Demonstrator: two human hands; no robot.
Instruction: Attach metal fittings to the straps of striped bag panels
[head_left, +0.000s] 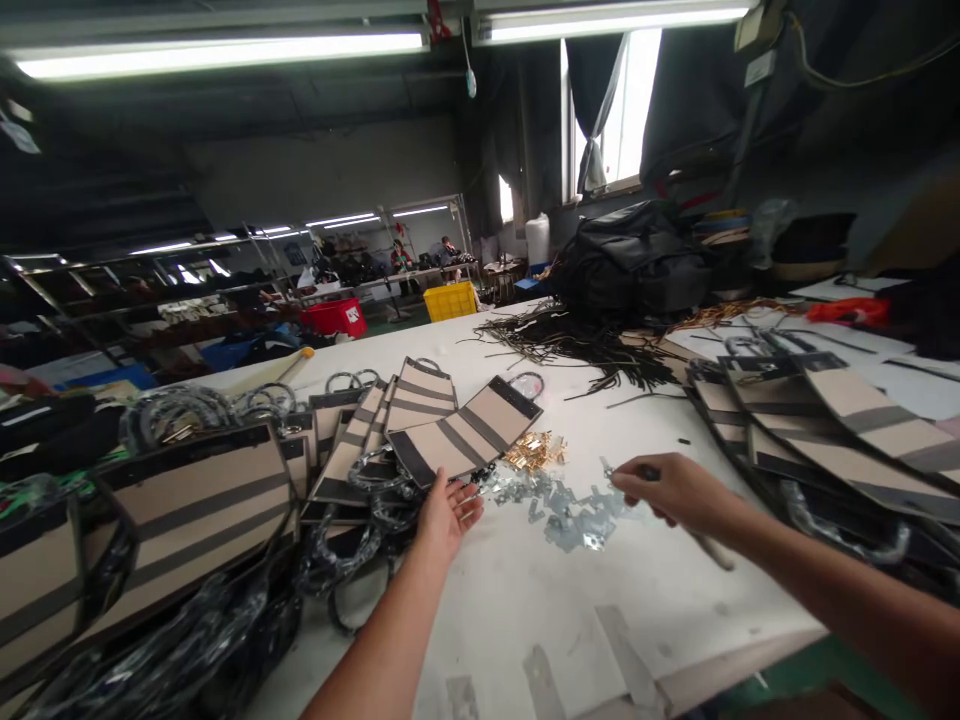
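My left hand (450, 510) is palm up with its fingers spread and slightly curled, beside the lower edge of a beige bag panel (465, 430) with dark bands; whether it touches the panel, I cannot tell. That panel has a plastic-wrapped handle (529, 382) and rests tilted against other panels. My right hand (664, 485) is closed in a pinch over the table, with a small metal plate (606, 467) at its fingertips. Something dark (650, 473) also shows within its fingers. Between my hands lie scattered silver metal plates (577, 515) and a heap of gold-coloured metal pieces (536, 452).
Stacked bag panels (202, 500) with wrapped handles crowd the left; another stack (862, 410) stands on the right. Dark strips (592, 345) and a black bundle (637, 260) lie at the back of the white table (510, 590). Yellow (450, 300) and red crates (334, 318) stand beyond.
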